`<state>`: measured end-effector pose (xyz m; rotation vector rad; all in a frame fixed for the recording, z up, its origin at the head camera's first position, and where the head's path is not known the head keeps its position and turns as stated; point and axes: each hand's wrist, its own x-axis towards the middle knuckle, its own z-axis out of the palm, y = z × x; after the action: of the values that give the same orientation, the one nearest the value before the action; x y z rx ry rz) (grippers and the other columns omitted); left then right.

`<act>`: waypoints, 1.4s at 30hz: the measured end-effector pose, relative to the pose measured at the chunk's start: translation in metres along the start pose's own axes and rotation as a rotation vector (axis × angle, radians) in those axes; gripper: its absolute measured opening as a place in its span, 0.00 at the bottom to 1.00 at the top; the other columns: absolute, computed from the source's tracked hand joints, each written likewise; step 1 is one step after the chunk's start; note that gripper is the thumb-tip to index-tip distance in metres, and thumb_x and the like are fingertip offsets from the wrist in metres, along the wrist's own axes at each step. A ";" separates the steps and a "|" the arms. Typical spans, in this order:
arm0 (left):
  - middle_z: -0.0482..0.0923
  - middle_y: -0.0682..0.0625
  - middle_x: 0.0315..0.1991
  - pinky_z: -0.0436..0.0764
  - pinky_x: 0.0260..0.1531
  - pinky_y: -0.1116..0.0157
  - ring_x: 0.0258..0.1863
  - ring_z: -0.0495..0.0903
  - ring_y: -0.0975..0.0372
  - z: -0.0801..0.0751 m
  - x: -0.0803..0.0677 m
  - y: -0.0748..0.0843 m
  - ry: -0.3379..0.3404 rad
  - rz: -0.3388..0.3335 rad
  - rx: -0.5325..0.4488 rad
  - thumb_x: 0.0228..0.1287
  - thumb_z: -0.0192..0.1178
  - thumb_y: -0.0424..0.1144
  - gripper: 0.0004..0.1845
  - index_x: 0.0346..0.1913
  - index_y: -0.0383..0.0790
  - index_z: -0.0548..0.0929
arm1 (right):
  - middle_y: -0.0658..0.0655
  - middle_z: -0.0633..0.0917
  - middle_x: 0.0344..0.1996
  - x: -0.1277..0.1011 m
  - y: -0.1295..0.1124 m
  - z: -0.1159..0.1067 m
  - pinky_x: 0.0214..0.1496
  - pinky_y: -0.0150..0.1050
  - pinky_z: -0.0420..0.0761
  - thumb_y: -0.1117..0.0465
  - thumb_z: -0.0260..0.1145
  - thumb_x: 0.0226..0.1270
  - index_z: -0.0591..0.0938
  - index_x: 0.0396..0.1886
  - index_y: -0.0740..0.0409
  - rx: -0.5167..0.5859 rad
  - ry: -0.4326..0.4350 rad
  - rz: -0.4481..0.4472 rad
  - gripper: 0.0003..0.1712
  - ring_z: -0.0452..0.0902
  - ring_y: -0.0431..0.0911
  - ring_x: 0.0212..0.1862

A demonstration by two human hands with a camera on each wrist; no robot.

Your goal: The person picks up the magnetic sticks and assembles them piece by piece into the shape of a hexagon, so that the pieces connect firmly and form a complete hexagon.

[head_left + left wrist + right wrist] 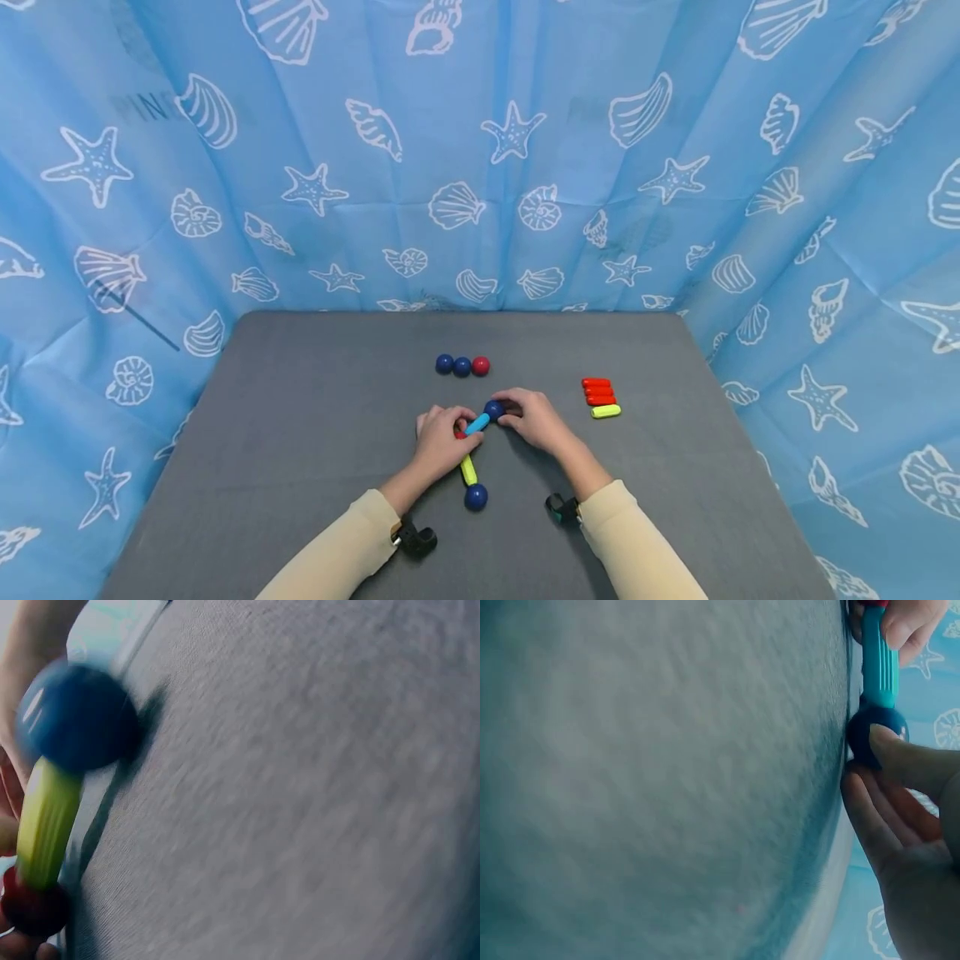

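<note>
My left hand (440, 439) grips a joined piece at its corner, its fingers around a red ball (36, 909) and its thumb by a light blue rod (477, 424). The red ball is mostly covered in the head view. From that corner a yellow-green rod (468, 471) runs toward me and ends in a dark blue ball (476, 497). At the far end of the light blue rod is another dark blue ball (865, 729), pinched between thumb and fingers of my right hand (538, 419). This ball touches the rod's end.
Beyond the hands, two dark blue balls (453, 365) and a red ball (481, 366) lie in a row on the grey table (337, 392). Several red rods (599, 392) and one yellow-green rod (606, 412) lie to the right. A blue shell-patterned curtain (480, 150) surrounds the table's back and sides.
</note>
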<state>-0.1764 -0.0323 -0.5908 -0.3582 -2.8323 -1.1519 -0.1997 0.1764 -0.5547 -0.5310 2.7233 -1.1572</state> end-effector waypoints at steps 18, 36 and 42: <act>0.76 0.63 0.27 0.61 0.49 0.55 0.35 0.68 0.64 0.000 0.004 -0.010 -0.040 -0.003 -0.063 0.58 0.72 0.51 0.17 0.47 0.48 0.86 | 0.55 0.84 0.58 -0.029 0.009 -0.034 0.59 0.53 0.79 0.67 0.72 0.64 0.83 0.60 0.56 -0.084 0.039 -0.037 0.24 0.81 0.51 0.59; 0.75 0.64 0.28 0.61 0.51 0.55 0.34 0.67 0.65 0.002 0.003 -0.011 -0.052 0.002 -0.084 0.59 0.72 0.51 0.19 0.50 0.48 0.86 | 0.60 0.87 0.49 -0.070 0.050 -0.080 0.50 0.54 0.82 0.68 0.77 0.56 0.86 0.54 0.60 -0.192 0.270 -0.015 0.23 0.85 0.56 0.45; 0.73 0.65 0.27 0.60 0.52 0.55 0.33 0.67 0.65 0.004 0.005 -0.013 -0.048 0.003 -0.079 0.59 0.71 0.51 0.17 0.49 0.49 0.86 | 0.65 0.85 0.52 -0.080 0.065 -0.092 0.55 0.59 0.78 0.69 0.76 0.57 0.86 0.52 0.62 -0.239 0.285 0.084 0.21 0.81 0.62 0.53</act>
<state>-0.1845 -0.0375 -0.6011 -0.3999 -2.8312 -1.2742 -0.1663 0.3098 -0.5385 -0.2912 3.1181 -0.9582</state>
